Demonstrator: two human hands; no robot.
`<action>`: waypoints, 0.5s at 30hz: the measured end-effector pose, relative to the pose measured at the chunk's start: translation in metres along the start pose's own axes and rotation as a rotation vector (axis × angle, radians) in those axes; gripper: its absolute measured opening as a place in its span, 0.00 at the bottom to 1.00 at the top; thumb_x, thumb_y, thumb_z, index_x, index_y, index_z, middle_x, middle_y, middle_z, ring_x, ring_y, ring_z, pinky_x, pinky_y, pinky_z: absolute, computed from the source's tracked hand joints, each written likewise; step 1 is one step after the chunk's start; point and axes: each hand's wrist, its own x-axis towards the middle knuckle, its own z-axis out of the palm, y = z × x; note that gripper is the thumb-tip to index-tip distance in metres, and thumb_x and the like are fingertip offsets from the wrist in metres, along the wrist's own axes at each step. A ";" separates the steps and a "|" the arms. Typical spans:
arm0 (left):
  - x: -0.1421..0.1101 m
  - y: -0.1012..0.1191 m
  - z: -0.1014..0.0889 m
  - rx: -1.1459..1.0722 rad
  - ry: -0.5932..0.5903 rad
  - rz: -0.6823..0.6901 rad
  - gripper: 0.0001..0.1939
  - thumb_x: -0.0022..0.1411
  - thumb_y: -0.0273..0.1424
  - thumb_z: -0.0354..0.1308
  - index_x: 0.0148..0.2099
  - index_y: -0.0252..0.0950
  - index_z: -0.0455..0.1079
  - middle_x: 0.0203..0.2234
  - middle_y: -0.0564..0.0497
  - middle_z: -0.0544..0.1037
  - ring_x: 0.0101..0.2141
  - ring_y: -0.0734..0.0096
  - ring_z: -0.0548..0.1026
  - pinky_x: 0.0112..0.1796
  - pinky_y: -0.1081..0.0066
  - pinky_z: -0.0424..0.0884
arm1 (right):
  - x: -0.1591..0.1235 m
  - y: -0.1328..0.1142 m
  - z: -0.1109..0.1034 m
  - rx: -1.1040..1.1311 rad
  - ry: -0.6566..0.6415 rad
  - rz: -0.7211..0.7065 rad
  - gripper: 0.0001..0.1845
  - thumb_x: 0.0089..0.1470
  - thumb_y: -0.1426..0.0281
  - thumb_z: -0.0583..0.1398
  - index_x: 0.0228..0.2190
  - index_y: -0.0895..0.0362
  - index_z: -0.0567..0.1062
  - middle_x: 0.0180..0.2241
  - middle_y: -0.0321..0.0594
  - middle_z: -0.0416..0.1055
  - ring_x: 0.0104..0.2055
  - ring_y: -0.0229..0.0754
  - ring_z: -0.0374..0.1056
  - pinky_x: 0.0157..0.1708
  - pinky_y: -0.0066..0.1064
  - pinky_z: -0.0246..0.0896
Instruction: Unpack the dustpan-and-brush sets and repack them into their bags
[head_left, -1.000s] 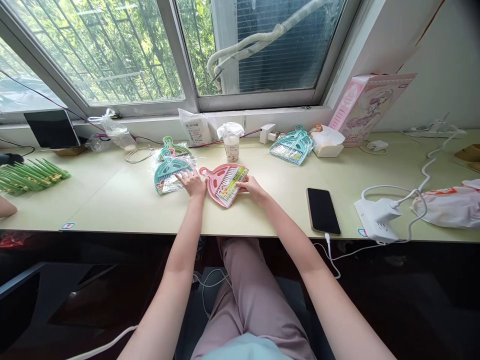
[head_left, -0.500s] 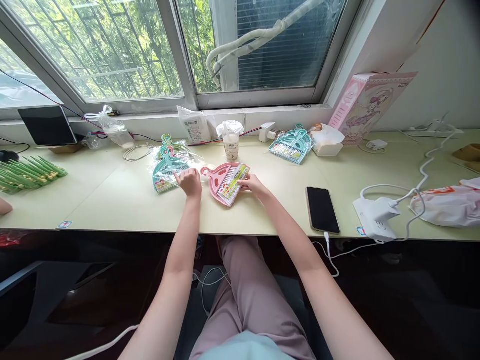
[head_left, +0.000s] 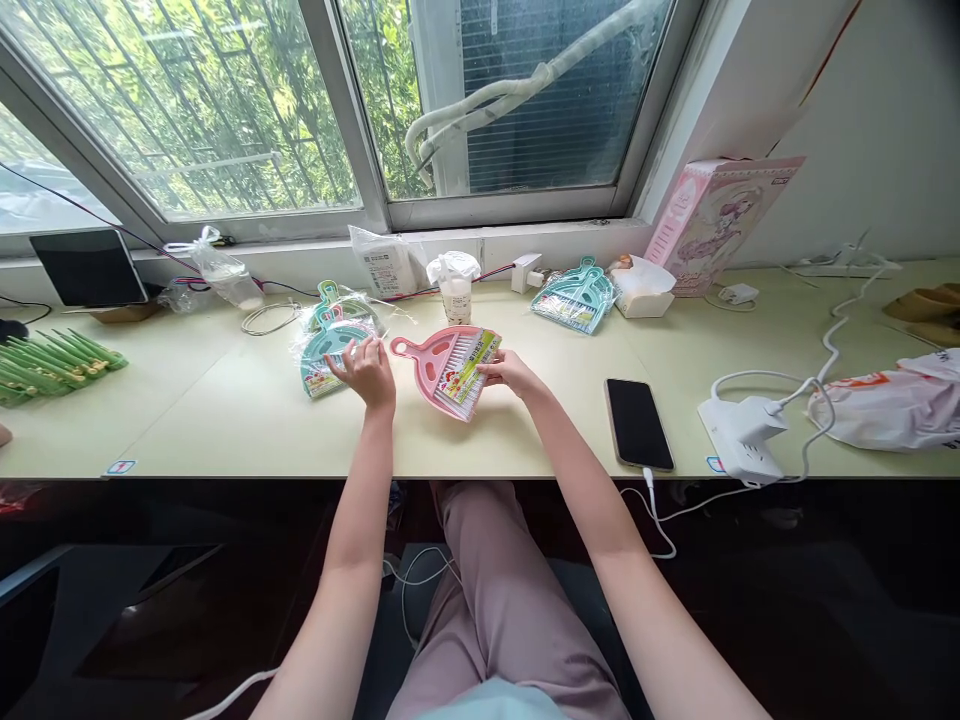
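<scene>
In your right hand (head_left: 517, 374), fingers clamp a pink dustpan (head_left: 429, 368). Near the parted fingers of your left hand (head_left: 370, 375) lies a teal dustpan (head_left: 318, 350).

With the left hand (head_left: 370, 374), no more lying flat at the edge of the wrapped teal dustpan (head_left: 313, 352), as one second ago; turned now at the wrist, with fingers bent upward. With the right hand (head_left: 513, 371), apparently raised the pink dustpan (head_left: 432, 366) slightly, making it look larger.
</scene>
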 end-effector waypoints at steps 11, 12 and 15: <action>-0.001 -0.008 0.008 0.026 -0.065 0.075 0.12 0.66 0.32 0.51 0.43 0.39 0.77 0.42 0.40 0.79 0.56 0.48 0.65 0.63 0.40 0.31 | -0.006 -0.006 0.003 0.053 0.061 0.026 0.11 0.42 0.79 0.69 0.32 0.63 0.77 0.32 0.46 0.80 0.32 0.46 0.78 0.38 0.42 0.78; -0.002 -0.008 0.008 0.014 -0.079 0.077 0.12 0.66 0.32 0.51 0.43 0.39 0.77 0.42 0.40 0.79 0.56 0.48 0.66 0.63 0.40 0.32 | -0.006 -0.006 0.004 0.059 0.053 0.035 0.11 0.42 0.79 0.69 0.32 0.63 0.77 0.32 0.46 0.80 0.32 0.45 0.78 0.38 0.41 0.78; -0.001 -0.008 0.008 0.008 -0.060 0.073 0.13 0.67 0.34 0.50 0.44 0.40 0.76 0.43 0.41 0.79 0.55 0.49 0.67 0.63 0.41 0.34 | -0.008 -0.007 0.005 0.060 0.069 0.056 0.11 0.42 0.80 0.68 0.31 0.63 0.77 0.32 0.46 0.80 0.31 0.45 0.77 0.39 0.42 0.78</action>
